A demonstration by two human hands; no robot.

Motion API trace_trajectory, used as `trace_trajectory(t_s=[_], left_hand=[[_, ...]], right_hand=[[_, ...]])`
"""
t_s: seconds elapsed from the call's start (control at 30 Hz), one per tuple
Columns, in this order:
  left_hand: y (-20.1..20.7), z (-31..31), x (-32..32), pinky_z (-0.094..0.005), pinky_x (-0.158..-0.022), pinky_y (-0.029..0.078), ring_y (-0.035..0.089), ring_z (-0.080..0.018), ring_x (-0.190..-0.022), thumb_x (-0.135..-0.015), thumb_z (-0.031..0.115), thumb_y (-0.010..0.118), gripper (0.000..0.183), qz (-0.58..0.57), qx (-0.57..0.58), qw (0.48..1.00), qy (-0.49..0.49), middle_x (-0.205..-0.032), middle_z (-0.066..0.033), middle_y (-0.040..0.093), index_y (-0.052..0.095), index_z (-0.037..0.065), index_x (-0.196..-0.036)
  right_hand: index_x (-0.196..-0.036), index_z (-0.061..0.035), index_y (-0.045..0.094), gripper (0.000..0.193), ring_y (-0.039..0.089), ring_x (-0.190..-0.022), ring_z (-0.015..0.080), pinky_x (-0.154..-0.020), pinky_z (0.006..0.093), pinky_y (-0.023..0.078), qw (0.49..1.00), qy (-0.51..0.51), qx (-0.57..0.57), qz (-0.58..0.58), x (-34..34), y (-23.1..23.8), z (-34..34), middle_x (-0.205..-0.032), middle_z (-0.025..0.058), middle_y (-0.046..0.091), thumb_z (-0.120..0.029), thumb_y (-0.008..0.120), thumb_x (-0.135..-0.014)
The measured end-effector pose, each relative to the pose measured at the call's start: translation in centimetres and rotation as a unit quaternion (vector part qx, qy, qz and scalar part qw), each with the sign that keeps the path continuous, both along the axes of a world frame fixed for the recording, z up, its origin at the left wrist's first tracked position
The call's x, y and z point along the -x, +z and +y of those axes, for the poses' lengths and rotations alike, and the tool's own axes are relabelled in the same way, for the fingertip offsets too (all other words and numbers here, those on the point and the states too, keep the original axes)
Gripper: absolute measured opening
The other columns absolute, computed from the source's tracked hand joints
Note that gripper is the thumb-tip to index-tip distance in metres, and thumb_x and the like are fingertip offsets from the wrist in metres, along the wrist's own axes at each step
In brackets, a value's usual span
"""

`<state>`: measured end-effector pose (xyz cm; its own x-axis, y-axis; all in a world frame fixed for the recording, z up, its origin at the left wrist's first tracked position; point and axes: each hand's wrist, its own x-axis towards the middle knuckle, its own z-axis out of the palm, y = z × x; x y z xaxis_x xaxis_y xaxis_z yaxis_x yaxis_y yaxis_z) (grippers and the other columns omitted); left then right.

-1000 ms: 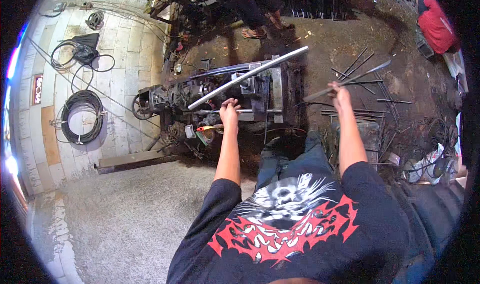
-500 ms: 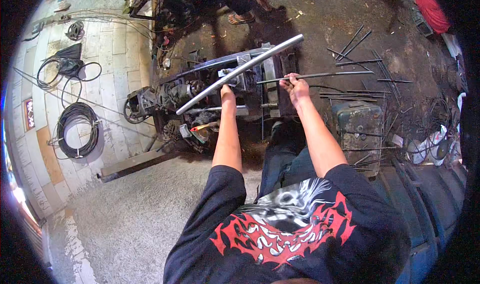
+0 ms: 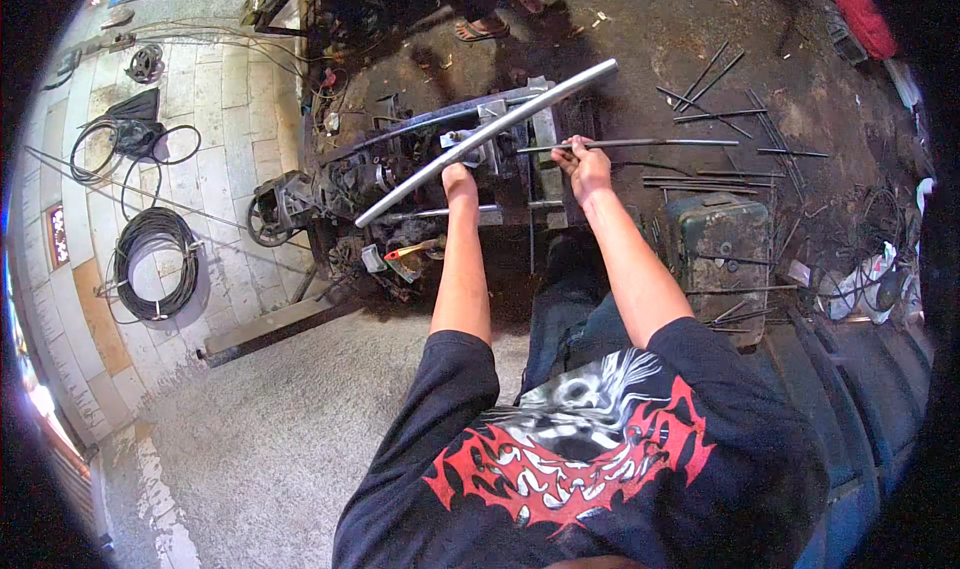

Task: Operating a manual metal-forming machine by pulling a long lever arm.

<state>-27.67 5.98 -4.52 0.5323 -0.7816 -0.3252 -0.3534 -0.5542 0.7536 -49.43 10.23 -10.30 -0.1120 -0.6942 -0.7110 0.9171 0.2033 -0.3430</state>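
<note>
A long silver metal pipe (image 3: 520, 119) slants over a greasy machine, its right end farther away. My left hand (image 3: 459, 181) is closed at the pipe's underside, near its middle; the pipe hides most of the fingers. To the right, my right hand (image 3: 588, 167) pinches a thin dark metal rod (image 3: 665, 144) between thumb and fingers. That rod lies nearly level, its left end over the machine and its longer part reaching right. Below the two hands, the machine (image 3: 540, 184) shows rails, a bright flat bar and a dark motor-like body at its left.
Several thin rods (image 3: 715, 117) lie scattered on the dirty floor at right, beside a worn greenish metal box (image 3: 718, 244). A coiled black cable (image 3: 158, 264) rests on the left tiles. A red-and-yellow-handled tool (image 3: 400, 253) is by the machine. A sandalled foot (image 3: 482, 29) stands beyond.
The silver pipe has shifted slightly to the right with my left hand. My right hand has moved a little left and away, and the thin rod has become more level.
</note>
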Motion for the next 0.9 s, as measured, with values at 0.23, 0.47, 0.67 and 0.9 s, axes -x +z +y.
trace_trajectory(t_s=[0.23, 0.47, 0.67, 0.9], left_hand=[[0.0, -0.2, -0.9, -0.0349, -0.085, 0.046, 0.06, -0.0204, -0.094, -0.097, 0.022, 0.049, 0.038, 0.056, -0.021, 0.998, -0.024, -0.101, -0.0117, 0.068, 0.063, -0.008, -0.115], [-2.4, 0.0, -2.5, -0.0315, -0.088, 0.044, 0.058, -0.0173, -0.097, -0.093, 0.01, 0.06, 0.029, 0.22, 0.061, 0.972, -0.049, -0.108, -0.0068, 0.067, 0.064, -0.005, -0.118], [-3.2, -0.1, -3.4, -0.0289, -0.067, 0.047, 0.061, -0.0144, -0.078, -0.088, 0.003, 0.059, 0.015, 0.25, 0.09, 0.961, 0.073, -0.086, -0.0029, 0.065, 0.07, 0.003, -0.099], [-1.5, -1.3, -2.0, -0.0326, -0.052, 0.047, 0.06, -0.0172, -0.062, -0.091, 0.011, 0.066, 0.009, 0.326, 0.156, 0.927, 0.1, -0.08, -0.007, 0.065, 0.066, 0.002, -0.093]], right_hand=[[-0.105, 0.0032, 0.055, 0.016, 0.07, -0.077, 0.0251, -0.068, 0.034, 0.063, 0.999, 0.006, -0.036, 0.037, -2.9, 2.3, -1.0, -0.092, 0.0125, 0.062, -0.012, 0.059, -0.1], [-0.084, -0.0002, 0.065, 0.038, 0.056, -0.046, 0.0157, -0.041, 0.0289, 0.04, 0.962, 0.083, -0.122, 0.23, -5.4, 4.0, -1.1, -0.066, 0.0076, 0.062, -0.036, 0.078, -0.087], [-0.108, -0.0007, 0.069, 0.039, 0.054, -0.045, 0.0132, -0.039, 0.0271, 0.036, 0.964, 0.149, -0.076, 0.208, -4.0, 4.5, -0.1, -0.087, 0.0071, 0.068, -0.034, 0.074, -0.089], [-0.115, -0.0103, 0.065, 0.029, 0.053, -0.057, 0.0112, -0.046, 0.0271, 0.037, 0.982, 0.085, -0.128, 0.108, -1.7, 2.2, 0.5, -0.11, 0.0046, 0.07, -0.032, 0.065, -0.095]])
